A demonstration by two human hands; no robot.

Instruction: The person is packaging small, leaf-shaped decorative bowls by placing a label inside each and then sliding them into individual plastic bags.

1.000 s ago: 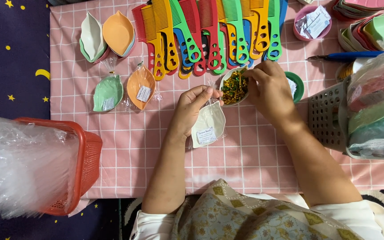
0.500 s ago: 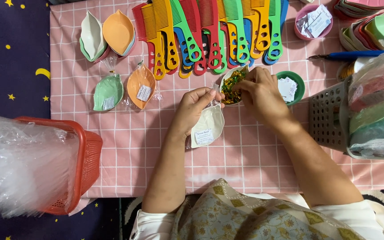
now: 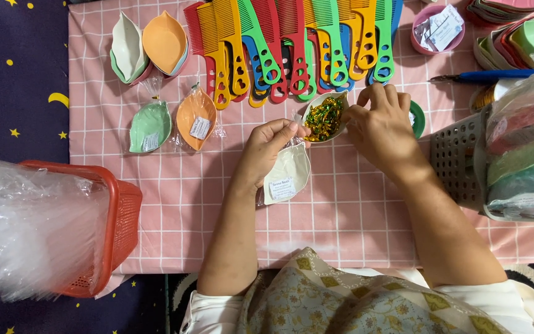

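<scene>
My left hand (image 3: 267, 148) pinches the gathered neck of a clear bag that holds a white leaf-shaped dish (image 3: 287, 176) with a paper label, lying on the pink checked cloth (image 3: 341, 216). Just beyond it sits a small white dish of green and gold twist ties (image 3: 324, 117). My right hand (image 3: 381, 127) is at that dish's right rim, thumb and forefinger closed on the edge. Whether a tie is between the fingers cannot be told.
A row of coloured combs (image 3: 292, 49) lies at the far edge. Stacked leaf dishes (image 3: 149, 46) and two bagged ones (image 3: 174, 122) sit at left. A red basket of plastic bags (image 3: 94, 229) stands at left, a grey basket (image 3: 458, 154) at right, and a pink bowl (image 3: 437, 28) behind it.
My right hand has slid to the right off the tie dish, uncovering its contents. My left hand has lifted the bag's neck slightly toward the dish.
</scene>
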